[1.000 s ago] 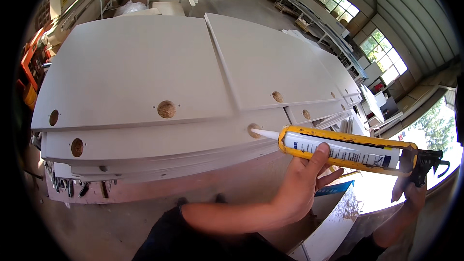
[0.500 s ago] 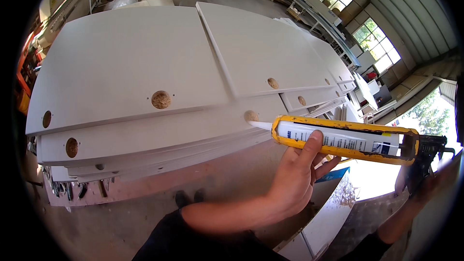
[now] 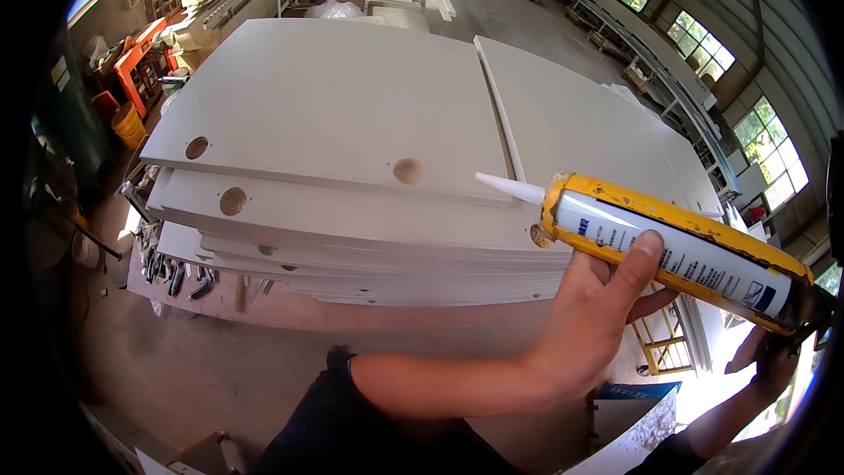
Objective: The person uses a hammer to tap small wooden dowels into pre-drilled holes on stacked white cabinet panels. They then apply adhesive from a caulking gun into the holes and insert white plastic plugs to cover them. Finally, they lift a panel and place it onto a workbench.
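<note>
My left hand [image 3: 594, 321] supports a yellow caulking gun [image 3: 694, 218] from below, its thumb on the white cartridge [image 3: 677, 255]. At the gun's rear, my right hand [image 3: 761, 362] grips the dark handle, partly in shadow. The white nozzle [image 3: 508, 186] points left and slightly up, over stacked white panels. It appears clear of their surface. The top left panel [image 3: 343, 97] has round holes showing brown chipboard, one [image 3: 408, 171] left of the nozzle. The panel underneath [image 3: 378, 211] has a hole [image 3: 233, 201] at left and another [image 3: 540, 236] beside the gun's front end.
Another white panel [image 3: 589, 114] lies to the right, with a gap between. Hand tools [image 3: 189, 277] lie on a pinkish surface below the stack's left end. A yellow bucket [image 3: 129, 126] stands at far left, and a yellow trolley frame [image 3: 661, 339] is below the gun.
The view has swung to the right-to-left, so the panels sit differently in it. The nozzle has left the hole it was at and is raised, tilted upward. Both hands keep their hold.
</note>
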A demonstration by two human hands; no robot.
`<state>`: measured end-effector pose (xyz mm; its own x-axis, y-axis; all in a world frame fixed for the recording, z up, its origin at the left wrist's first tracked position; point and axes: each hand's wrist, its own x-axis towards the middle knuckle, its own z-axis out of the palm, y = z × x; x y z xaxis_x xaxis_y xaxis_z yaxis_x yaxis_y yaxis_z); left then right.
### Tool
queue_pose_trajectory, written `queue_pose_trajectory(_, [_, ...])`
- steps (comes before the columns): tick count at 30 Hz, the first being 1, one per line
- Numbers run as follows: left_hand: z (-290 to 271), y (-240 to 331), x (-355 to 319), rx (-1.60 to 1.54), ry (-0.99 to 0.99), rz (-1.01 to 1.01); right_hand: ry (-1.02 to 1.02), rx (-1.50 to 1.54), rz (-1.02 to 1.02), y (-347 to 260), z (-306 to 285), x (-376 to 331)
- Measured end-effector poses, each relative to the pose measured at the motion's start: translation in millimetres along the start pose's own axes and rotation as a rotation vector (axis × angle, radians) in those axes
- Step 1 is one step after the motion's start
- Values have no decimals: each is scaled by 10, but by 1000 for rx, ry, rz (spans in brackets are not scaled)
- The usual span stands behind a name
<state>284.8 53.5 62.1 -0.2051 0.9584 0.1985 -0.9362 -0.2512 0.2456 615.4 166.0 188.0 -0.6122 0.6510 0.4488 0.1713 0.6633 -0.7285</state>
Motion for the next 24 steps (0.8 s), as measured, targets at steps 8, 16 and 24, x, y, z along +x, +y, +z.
queue_pose_trajectory(8, [-368, 706, -163, -17, 105, 81, -75, 26, 81, -311, 1131, 535])
queue_pose_trajectory(16, [-509, 951, -253, -118, 85, -115, -46, 38, 218, -878, 1367, 406])
queue_pose_trajectory(24, [-485, 1207, -463, -204, 15, -203, 176, -292, 4, -1386, 1105, -110])
